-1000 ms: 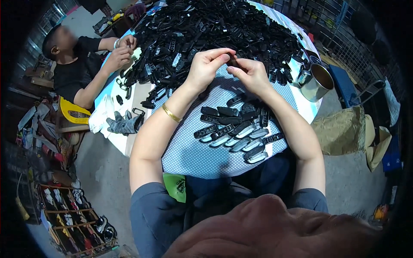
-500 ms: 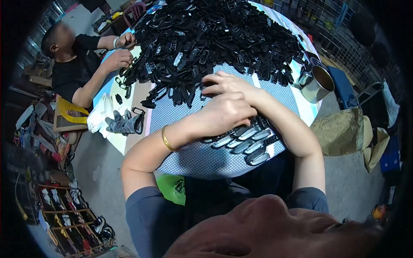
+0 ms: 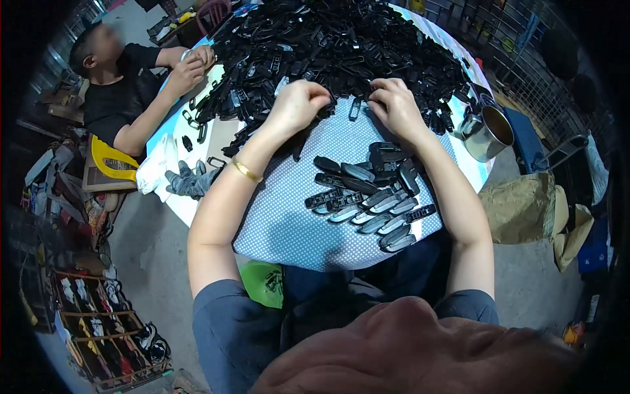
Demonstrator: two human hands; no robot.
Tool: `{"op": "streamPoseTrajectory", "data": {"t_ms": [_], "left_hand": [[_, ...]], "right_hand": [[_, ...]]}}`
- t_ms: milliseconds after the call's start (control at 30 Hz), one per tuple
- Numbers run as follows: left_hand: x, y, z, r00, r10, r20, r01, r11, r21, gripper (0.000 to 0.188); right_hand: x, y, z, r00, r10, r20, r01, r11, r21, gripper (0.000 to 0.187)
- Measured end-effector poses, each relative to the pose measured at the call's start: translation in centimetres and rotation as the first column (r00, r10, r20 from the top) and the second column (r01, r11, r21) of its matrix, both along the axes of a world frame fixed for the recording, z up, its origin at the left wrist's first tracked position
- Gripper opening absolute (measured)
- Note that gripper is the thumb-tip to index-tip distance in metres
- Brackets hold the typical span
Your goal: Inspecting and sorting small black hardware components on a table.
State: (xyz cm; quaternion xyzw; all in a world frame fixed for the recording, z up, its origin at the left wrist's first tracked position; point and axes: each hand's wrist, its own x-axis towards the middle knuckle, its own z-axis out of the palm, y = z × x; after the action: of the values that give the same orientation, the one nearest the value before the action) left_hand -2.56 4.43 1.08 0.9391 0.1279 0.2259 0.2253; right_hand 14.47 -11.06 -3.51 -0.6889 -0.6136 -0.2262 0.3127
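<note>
The left hand (image 3: 296,108) is resting at the near edge of a heap of small black pieces (image 3: 315,39) on the table (image 3: 180,209). Its thumb and fingertips are lying close together among dark pieces; whether this grip is pinching one cannot be told. The right hand (image 3: 398,111) is hovering over the same edge, its fingers half bent; its grip is also hiding its contents, so a hold cannot be confirmed. Between the hands, a lone piece (image 3: 355,109) is lying on the dotted cloth (image 3: 279,213). Nearer the body, a loose group of pieces (image 3: 367,203) is lying at a slant, several showing grey, glossy faces, others showing slotted frames.

Handling assessment: the pieces are appearing light and stiff, probably hard plastic. The glossy faces are likely offering a slippery surface, and the thin slotted frames may be prone to cracking or snagging on neighbours. A fingertip hold across the two long edges, near the middle, is seeming soundest.
</note>
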Motion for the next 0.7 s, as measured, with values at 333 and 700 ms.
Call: {"op": "streamPoseTrajectory", "data": {"t_ms": [333,700], "left_hand": [[2.7,-1.2,-3.1,0.998,0.022,-0.056,0.020,0.758,0.652,0.010],[2.3,-1.2,-1.7,0.969,-0.148,0.197,0.216,0.894,-0.392,0.026]], "right_hand": [[-0.9,-0.4,0.5,0.885,0.084,-0.457,-0.051,0.995,0.084,0.026],[-2.5,-0.3,0.9,0.536,0.266,-0.801,-0.266,0.954,0.140,0.029]]}}
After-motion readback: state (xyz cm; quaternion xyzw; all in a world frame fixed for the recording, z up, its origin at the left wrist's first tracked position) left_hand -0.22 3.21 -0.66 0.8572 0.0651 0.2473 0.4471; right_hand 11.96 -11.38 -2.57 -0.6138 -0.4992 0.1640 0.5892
